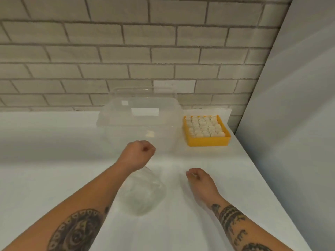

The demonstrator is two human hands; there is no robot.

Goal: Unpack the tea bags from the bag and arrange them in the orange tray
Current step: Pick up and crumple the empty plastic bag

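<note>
Seen from the head: on a white table (235, 187), the tray (208, 142), filled with rows of tea bags (204, 126), is set far right, beside a clear box (137, 113). A clear bag (144, 194) is laid under the left forearm. The left hand (140, 151) is fisted, nothing seen inside; the right hand (198, 178) is curled, its grip impossible to tell.

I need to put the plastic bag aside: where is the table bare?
Bare table left of the clear container, and between the right hand and the orange tray. The tray is full of tea bags; the gap between it and the container is tight.
</note>
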